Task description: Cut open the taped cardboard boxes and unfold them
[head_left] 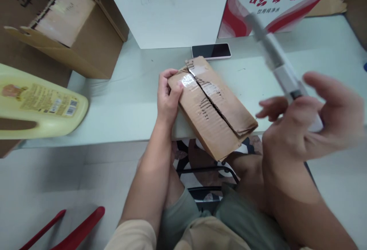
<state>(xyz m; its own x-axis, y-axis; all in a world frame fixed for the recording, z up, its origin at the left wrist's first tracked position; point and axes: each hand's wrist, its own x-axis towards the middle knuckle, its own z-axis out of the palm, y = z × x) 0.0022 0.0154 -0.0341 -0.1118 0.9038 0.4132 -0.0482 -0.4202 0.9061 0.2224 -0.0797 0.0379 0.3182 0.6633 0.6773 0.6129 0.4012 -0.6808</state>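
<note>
A small brown cardboard box (212, 104) lies tilted at the table's front edge, its near corner jutting over. Along its top the seam is slit, and torn tape and scuffed marks show beside it. My left hand (169, 93) grips the box's far left end, thumb on top. Up to the right of the box, my right hand (304, 116) is closed round a white and grey utility knife (282, 70). The knife's blade end points up and away from the box, somewhat blurred by motion.
Behind the box, a phone (211, 51) lies against a white panel (172, 9). A red-and-white carton (275, 5) stands at the back right. On the left are an open cardboard box (88, 36) and a yellow jug (57, 104). Red legs (80, 231) show on the floor.
</note>
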